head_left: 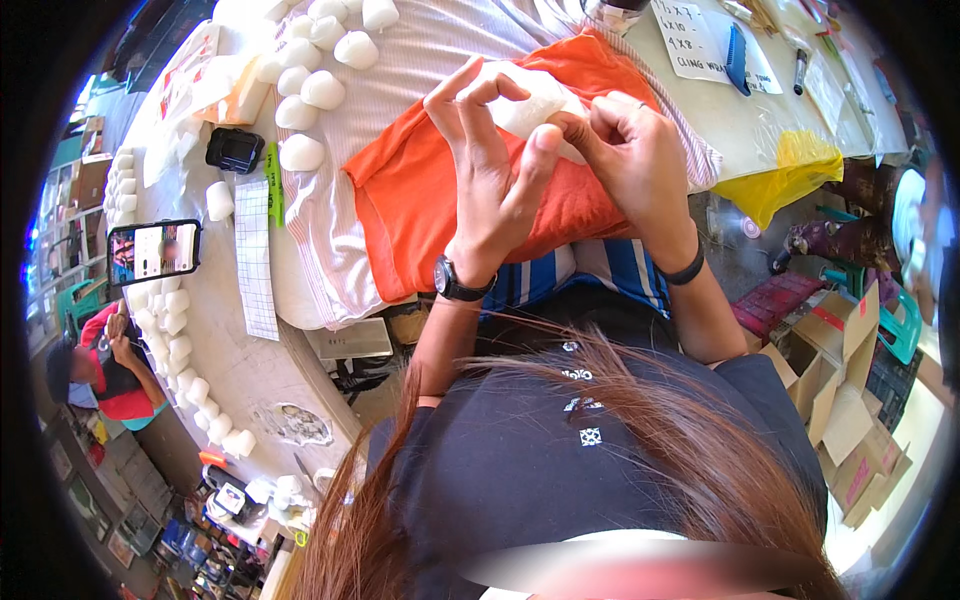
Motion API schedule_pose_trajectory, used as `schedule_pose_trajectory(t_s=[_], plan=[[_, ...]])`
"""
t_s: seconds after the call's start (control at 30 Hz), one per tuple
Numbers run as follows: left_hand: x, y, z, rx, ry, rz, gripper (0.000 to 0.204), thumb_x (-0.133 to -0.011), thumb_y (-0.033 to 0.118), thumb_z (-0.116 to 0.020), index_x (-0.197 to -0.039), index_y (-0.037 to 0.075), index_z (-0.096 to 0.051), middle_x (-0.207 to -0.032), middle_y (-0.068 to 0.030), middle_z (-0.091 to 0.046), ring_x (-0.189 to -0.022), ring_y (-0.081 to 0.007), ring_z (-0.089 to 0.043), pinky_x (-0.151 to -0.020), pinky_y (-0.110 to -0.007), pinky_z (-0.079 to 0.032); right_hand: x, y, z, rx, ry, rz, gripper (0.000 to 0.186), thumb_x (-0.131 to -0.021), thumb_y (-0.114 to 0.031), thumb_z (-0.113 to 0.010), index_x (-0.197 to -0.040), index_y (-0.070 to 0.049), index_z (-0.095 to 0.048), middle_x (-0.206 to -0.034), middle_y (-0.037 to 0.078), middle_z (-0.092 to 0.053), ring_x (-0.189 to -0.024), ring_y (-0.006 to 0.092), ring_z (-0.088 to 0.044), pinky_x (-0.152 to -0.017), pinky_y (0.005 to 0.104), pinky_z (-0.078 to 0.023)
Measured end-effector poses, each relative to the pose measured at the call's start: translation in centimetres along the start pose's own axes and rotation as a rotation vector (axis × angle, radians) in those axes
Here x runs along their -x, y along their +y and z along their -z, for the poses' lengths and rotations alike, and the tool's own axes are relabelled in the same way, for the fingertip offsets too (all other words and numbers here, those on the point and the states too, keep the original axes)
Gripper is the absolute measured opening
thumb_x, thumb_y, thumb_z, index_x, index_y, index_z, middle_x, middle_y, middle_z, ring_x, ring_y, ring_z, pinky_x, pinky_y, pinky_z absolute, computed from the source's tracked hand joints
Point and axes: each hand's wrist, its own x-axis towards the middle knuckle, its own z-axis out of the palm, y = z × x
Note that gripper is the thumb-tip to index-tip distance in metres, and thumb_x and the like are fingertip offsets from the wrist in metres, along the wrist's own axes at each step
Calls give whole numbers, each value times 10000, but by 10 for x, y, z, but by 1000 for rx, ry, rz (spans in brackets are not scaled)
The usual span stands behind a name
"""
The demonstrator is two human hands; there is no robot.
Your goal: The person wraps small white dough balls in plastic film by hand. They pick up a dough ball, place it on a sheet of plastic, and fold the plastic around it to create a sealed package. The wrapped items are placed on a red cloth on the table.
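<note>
Brown hair [700, 420] nearest the camera, hanging over a black shirt [490, 450]. Ahead of the shirt: orange cloth [410, 200], spread beneath both hands. Location of white piece [532, 100]: over the orange cloth, between the hands. Left hand [485, 180]: wide, thumb well apart from bent fingers, at the left of the white piece; cannot tell whether touching. Right hand [642, 160]: narrow, thumb and forefinger pinched together at the near right edge of the white piece; cannot tell whether gripping. Fitted at left wrist: watch [460, 280]; at right wrist: black band [685, 268]. Left of the orange cloth: white lumps [322, 90], loosely grouped. Farther left: black tray [235, 150], green strip [274, 185], gridded sheet [256, 260] and lit phone [155, 250]. Upper right: written paper [690, 45], with blue cutter [738, 62] lying across; marker [801, 72] just beside. Below these: yellow bag [780, 180], draped over the table edge. Lower right: cardboard boxes [845, 410], flaps open.
</note>
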Motion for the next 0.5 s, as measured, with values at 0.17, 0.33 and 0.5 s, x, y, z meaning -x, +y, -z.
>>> schedule_pose_trajectory(t_s=[0.17,0.33,0.5], plan=[[-5,2,-9,-37,54,12,540,-821,183,-809,-1216,25,-476,-1322,-213,-413,-1253,-356,-398,-1034,-464,-390,-12,32,2,-485,-133,75,294,-947,-302,-753,-906,-68,-580,-801,-27,-571,-729,70,-544,-598,281,-408],[-4,-3,-16,15,74,-25,632,-786,139,-841,-1238,34,-412,-1337,-219,-423,-1207,-354,-459,-1004,-466,-431,-38,53,25,-793,162,1,263,-990,-320,-705,-994,-75,-609,-792,-74,-435,-730,20,-426,-615,217,-342],[2,-3,-30,16,73,-107,763,-802,86,-851,-1311,61,-284,-1420,-205,-398,-1269,-324,-491,-1040,-480,-493,-92,61,32,-647,260,-295,505,-1013,-495,-632,-1167,-18,-693,-716,-110,-343,-630,27,-331,-580,205,-283]])
